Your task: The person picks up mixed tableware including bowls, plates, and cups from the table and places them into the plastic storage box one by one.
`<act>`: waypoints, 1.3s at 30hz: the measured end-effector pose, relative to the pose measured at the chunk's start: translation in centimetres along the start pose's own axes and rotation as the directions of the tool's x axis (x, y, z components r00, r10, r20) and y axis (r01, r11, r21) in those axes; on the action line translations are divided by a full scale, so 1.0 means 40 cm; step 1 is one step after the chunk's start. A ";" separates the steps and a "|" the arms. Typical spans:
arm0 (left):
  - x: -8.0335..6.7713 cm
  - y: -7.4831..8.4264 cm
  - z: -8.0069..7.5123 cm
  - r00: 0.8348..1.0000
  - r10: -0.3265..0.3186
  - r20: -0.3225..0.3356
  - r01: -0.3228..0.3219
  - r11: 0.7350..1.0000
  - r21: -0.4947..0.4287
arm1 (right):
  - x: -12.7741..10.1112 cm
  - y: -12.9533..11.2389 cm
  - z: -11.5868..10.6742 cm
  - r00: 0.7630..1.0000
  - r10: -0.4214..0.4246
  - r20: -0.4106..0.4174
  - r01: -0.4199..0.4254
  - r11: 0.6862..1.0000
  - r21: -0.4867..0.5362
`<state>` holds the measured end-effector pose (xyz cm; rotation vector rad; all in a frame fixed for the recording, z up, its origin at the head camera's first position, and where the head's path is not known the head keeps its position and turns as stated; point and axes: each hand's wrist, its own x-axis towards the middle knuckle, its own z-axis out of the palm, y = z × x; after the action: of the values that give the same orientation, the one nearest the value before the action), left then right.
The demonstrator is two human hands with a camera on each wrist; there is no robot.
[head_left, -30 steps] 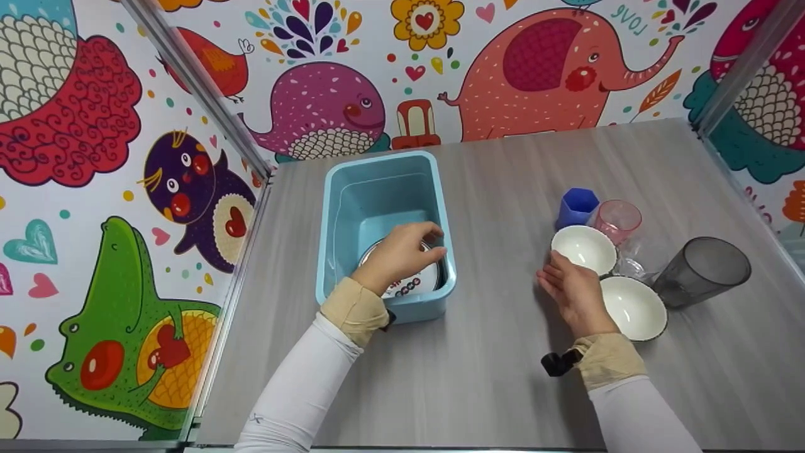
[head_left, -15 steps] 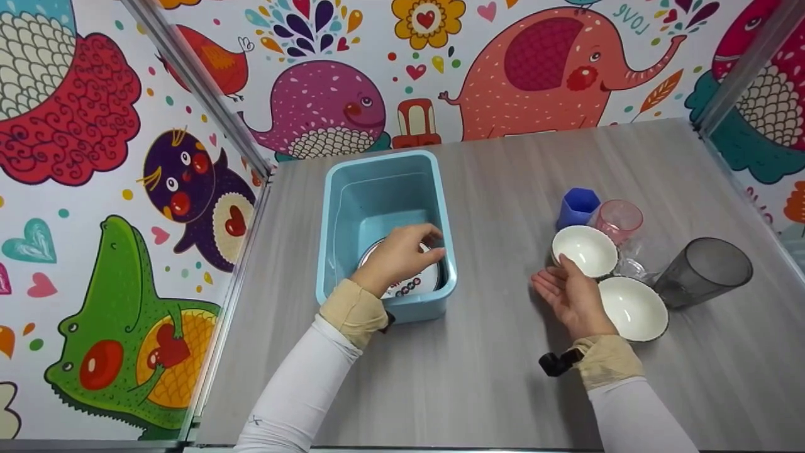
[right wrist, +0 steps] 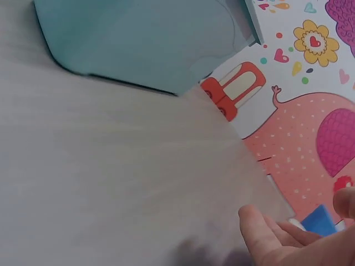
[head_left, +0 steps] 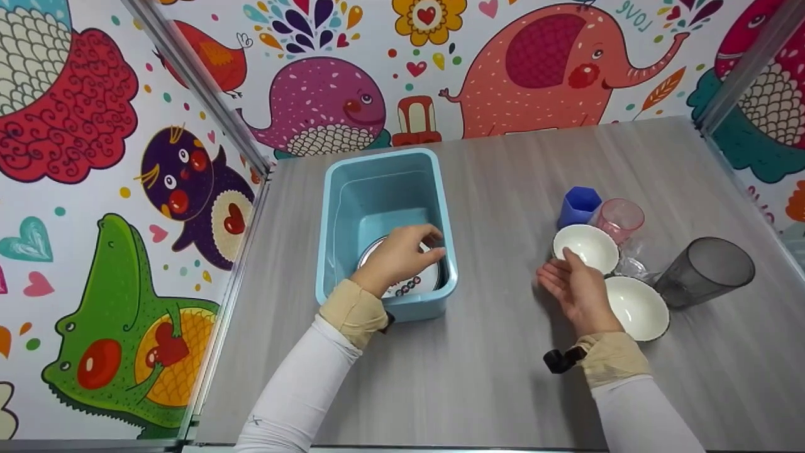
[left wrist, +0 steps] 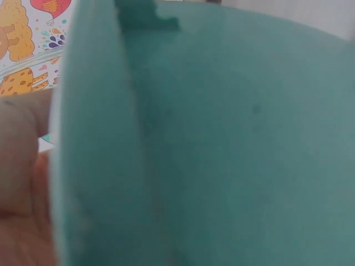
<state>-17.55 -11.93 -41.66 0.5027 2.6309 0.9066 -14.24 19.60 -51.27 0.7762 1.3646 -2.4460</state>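
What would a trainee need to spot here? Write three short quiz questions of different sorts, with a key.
1. True or false: the left hand is inside the blue bin.
2. Which is the right hand touching? A) grey cup B) far white bowl C) pink cup
3. Fill in: in the bin, the left hand rests on a ____.

Key:
1. True.
2. B; the thumb lies on its rim, the near white bowl beside the hand.
3. Plate, white with a patterned edge.
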 end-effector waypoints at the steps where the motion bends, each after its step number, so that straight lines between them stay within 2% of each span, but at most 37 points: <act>1: 0.000 0.001 -0.001 1.000 0.001 0.002 -0.001 1.000 -0.001 | 0.001 -0.010 -0.001 1.000 -0.013 -0.007 0.013 1.000 -0.007; 10: 0.000 0.001 0.000 1.000 -0.007 0.009 0.007 1.000 -0.003 | 0.031 -0.094 -0.026 0.987 -0.118 -0.113 0.101 0.984 -0.148; 17: 0.002 -0.002 0.002 1.000 0.000 0.009 0.000 1.000 -0.013 | 0.053 -0.110 -0.039 0.968 -0.205 -0.146 0.152 0.940 -0.307; 24: 0.001 -0.002 0.002 1.000 -0.005 0.011 0.005 0.999 -0.033 | 0.071 -0.122 -0.041 0.929 -0.301 -0.216 0.166 0.860 -0.482; 29: 0.000 -0.003 0.006 1.000 -0.005 0.019 0.006 1.000 -0.015 | 0.078 -0.138 -0.049 0.915 -0.323 -0.240 0.133 0.805 -0.578; 35: -0.001 -0.005 0.007 1.000 -0.015 0.025 0.015 1.000 -0.016 | 0.085 -0.150 -0.057 0.920 -0.342 -0.193 0.125 0.721 -0.681; 39: -0.003 -0.009 0.007 1.000 -0.018 0.021 0.019 1.000 -0.010 | 0.090 -0.151 -0.050 0.930 -0.340 -0.137 0.141 0.676 -0.723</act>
<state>-17.40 -12.11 -42.08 0.4820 2.6061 0.9039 -19.27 24.74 -49.78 0.7484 2.4302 -1.7236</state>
